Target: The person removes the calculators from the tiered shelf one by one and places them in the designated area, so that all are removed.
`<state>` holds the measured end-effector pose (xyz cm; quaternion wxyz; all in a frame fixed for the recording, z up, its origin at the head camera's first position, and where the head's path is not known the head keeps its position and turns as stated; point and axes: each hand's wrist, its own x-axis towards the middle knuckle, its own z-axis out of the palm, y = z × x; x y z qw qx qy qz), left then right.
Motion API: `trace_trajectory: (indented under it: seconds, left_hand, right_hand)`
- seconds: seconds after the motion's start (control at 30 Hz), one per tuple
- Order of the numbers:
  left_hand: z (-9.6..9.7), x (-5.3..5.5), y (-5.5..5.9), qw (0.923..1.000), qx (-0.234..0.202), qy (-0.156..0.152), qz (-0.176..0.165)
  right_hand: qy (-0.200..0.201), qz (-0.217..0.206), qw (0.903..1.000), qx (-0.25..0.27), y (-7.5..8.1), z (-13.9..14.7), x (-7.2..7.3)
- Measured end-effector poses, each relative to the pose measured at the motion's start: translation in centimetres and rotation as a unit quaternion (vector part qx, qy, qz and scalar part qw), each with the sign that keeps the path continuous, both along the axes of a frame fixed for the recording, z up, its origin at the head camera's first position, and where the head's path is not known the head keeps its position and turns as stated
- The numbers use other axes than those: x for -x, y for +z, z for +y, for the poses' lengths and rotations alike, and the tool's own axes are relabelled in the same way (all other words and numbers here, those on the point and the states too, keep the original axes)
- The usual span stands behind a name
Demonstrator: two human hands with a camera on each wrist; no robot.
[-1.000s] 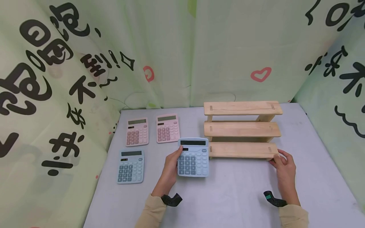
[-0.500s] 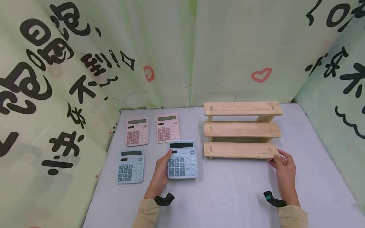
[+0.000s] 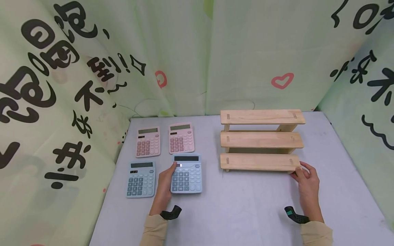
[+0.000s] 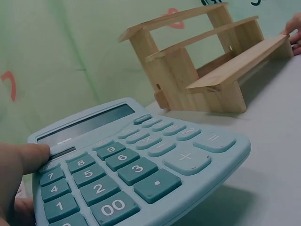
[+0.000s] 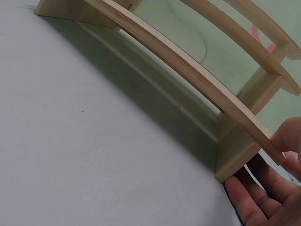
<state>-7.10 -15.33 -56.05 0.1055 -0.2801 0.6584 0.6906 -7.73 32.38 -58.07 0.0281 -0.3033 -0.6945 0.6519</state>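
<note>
My left hand (image 3: pixel 164 186) grips a light blue calculator (image 3: pixel 186 175) by its left edge, thumb on the front beside the screen. In the left wrist view the calculator's keypad (image 4: pixel 113 181) faces up, tilted, and a shadow shows on the cloth below. My right hand (image 3: pixel 309 188) pinches the right end of the lowest board of a three-tier wooden rack (image 3: pixel 260 162). The right wrist view has the thumb on the board's end and the other fingers (image 5: pixel 244 200) by the foot of the side support.
Two pink calculators (image 3: pixel 148 142) lie side by side at the back left of the white-covered table (image 3: pixel 246 212). Another blue calculator (image 3: pixel 141 179) lies just left of my left hand. A green printed curtain (image 3: pixel 184 51) hangs behind the table and along its sides.
My left hand has carried the blue calculator leftward, away from the rack and toward the other calculators. The right hand keeps its place on the rack.
</note>
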Motion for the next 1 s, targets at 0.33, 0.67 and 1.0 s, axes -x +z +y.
trace_trajectory:
  seconds: [0.33,0.67,1.0]
  left_hand:
    - [-0.82,-0.16,-0.59,0.9995,0.030,0.009,0.001]
    - [-0.67,-0.53,-0.67,0.9936,0.112,0.011,0.005]
    - [-0.64,-0.88,-0.93,0.9362,0.348,-0.001,0.047]
  right_hand:
    - [0.007,0.004,0.9999,-0.007,-0.05,0.19,-0.06]
    - [-0.004,-0.002,1.0000,0.008,0.12,0.01,0.14]
    - [-0.008,0.003,0.9998,0.018,0.21,0.02,0.12]
